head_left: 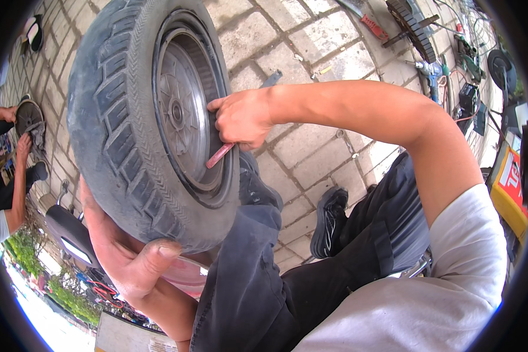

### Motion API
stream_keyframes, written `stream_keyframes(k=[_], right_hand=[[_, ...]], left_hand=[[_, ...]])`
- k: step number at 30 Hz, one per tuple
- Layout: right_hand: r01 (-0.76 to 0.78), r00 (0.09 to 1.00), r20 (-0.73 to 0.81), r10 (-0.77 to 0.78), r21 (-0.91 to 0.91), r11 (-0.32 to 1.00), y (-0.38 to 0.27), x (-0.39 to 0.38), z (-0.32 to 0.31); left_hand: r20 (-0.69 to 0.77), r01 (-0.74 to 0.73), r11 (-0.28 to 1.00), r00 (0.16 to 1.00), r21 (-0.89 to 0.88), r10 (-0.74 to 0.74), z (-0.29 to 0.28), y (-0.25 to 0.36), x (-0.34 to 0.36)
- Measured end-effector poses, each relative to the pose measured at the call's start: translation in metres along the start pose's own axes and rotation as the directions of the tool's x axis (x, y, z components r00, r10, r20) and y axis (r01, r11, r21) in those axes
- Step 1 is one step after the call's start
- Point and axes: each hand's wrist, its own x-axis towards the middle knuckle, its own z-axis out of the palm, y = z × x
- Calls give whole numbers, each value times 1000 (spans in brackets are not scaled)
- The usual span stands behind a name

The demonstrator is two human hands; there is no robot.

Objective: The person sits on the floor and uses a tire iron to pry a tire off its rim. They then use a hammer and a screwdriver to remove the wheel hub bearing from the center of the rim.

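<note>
A worn black tire (102, 132) on a metal wheel rim (179, 94) stands tilted above my legs in the head view. My left hand (126, 258) grips the tire from beneath at the lower left, thumb pressed on the tread. My right hand (243, 117) is at the right side of the rim, curled round a short red stick-like tool (217, 157), with the index finger touching the rim area. The tool's lower end lies against the rim; its upper end is hidden in my fingers. A pinkish container (185, 276) shows partly below the tire.
A co-worker's hands (20, 141) hold a small wheel (29, 117) at the far left. At upper right lie a gear-like part (419, 44), a blue power tool (433, 76), cables and tools on the pavers (299, 158). A yellow-and-red object (504, 188) stands at the right edge.
</note>
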Motion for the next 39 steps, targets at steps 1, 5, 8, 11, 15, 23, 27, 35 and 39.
stream_keyframes(k=[1,5,8,11,15,23,27,35,39], right_hand=[[3,1000,1,-3,12,1000,-1,0,0],[-4,999,-47,6,34,999,0,0,-2],[8,999,-38,-8,13,1000,2,1,3],[-10,998,56,8,45,999,-1,-1,-1],[9,1000,-5,-9,49,999,-2,-3,0],[10,999,-51,-6,77,997,-5,-9,3],[-62,921,-351,169,297,953,-11,-32,-15],[-132,644,-486,590,689,712,22,-14,2],[-531,598,-47,800,724,439,9,1,-27]], left_hand=[[4,-5,1000,1000,4,5,0,0,0],[5,6,1000,1000,14,-6,-2,1,-1],[9,5,1000,1000,15,-5,-2,1,0],[5,0,1000,1000,15,0,-2,0,-1],[-1,8,1000,1000,28,-8,-1,1,0],[6,-22,998,1000,55,22,-2,-1,1],[19,11,995,1000,102,-13,-9,4,-3],[67,23,998,997,62,-27,2,3,3],[12,13,1000,1000,5,-13,0,2,-2]])
